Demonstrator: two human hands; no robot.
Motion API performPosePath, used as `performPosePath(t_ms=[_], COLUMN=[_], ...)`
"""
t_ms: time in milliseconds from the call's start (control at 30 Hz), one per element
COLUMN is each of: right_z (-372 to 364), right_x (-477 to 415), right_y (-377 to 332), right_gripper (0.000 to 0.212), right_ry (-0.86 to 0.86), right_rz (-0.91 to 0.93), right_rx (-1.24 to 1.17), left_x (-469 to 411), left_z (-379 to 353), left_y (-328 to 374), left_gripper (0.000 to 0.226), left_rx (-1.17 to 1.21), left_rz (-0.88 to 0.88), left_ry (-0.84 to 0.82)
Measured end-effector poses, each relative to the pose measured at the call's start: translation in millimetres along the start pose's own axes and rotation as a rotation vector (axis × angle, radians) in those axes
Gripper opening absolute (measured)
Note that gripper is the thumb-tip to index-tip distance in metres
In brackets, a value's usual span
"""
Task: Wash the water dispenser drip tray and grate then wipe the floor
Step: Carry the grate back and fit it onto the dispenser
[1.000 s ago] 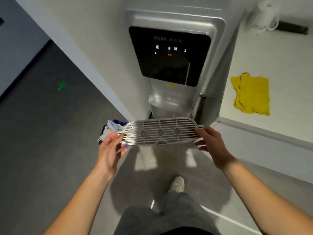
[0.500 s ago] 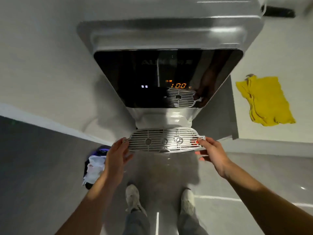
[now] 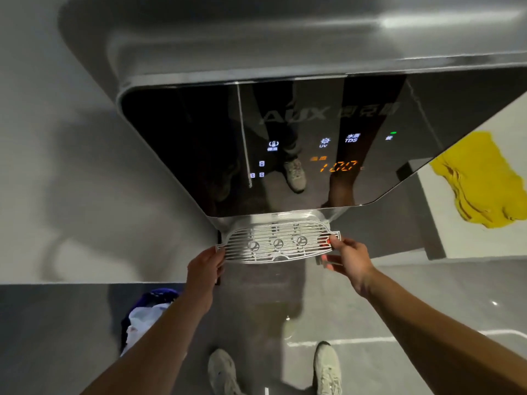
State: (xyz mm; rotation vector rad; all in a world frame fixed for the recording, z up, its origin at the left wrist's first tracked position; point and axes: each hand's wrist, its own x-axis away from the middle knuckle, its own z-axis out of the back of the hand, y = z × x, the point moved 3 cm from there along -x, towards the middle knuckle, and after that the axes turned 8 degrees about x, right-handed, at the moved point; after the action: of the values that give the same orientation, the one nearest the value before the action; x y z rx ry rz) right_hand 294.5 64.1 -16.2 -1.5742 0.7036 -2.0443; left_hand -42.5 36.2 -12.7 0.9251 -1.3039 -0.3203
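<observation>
Item: grate (image 3: pixel 278 243), one piece, pale slatted plastic by the look of it, with three round bosses in a row along its middle. Position: held level at the foot of the dispenser (image 3: pixel 285 143), just under the black panel, over the tray recess; whether it touched the tray below could not be told.

Hold: left hand (image 3: pixel 204 270) pinched on the left end tab, right hand (image 3: pixel 346 259) pinched on the right end tab, fingertips (image 3: pixel 332 243) over the top edge. Both hands were closed on the grate, well apart from one another.

Handling, as judged: light, stiff enough to stay flat when carried by its ends, thin in the slats and likely to snap if twisted. Probably slick when wet. Best taken by the two end tabs or the solid rim, not the slats.

Also present: yellow cloth (image 3: pixel 482 181) on the table (image 3: pixel 456 240) at right; floor (image 3: pixel 399 295) below; bin (image 3: pixel 148 312) at left.
</observation>
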Motion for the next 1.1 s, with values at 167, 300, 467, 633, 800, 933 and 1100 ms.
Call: performPosePath(t_ms=[167, 300, 467, 633, 800, 933, 1100], right_z=[-7, -9, -13, -14, -15, -13, -5], right_x=[-19, -26, -32, -34, -34, -31, -13], right_y=[3, -1, -7, -7, -10, -12, -26], right_gripper=[0.021, 0.022, 0.019, 0.018, 0.019, 0.018, 0.029], right_ry=[0.057, 0.076, 0.07, 0.055, 0.044, 0.02, 0.017], right_rz=[0.014, 0.029, 0.04, 0.032, 0.04, 0.036, -0.002], right_rx=[-0.021, -0.028, -0.019, -0.022, -0.016, 0.012, 0.157], left_x=[-18, -22, -29, -32, -36, -34, -20], left_z=[-9, -16, -19, -22, -24, -24, -21], left_y=[-8, -6, -1, 4, 5, 8, 21], left_gripper=[0.028, 0.022, 0.02, 0.02, 0.022, 0.022, 0.015], left_rx=[-0.01, 0.008, 0.017, -0.016, -0.149, -0.137, -0.198], left_rz=[-0.054, -0.09, -0.086, -0.125, -0.174, -0.145, -0.098], left_ry=[0.031, 0.036, 0.034, 0.032, 0.034, 0.04, 0.055])
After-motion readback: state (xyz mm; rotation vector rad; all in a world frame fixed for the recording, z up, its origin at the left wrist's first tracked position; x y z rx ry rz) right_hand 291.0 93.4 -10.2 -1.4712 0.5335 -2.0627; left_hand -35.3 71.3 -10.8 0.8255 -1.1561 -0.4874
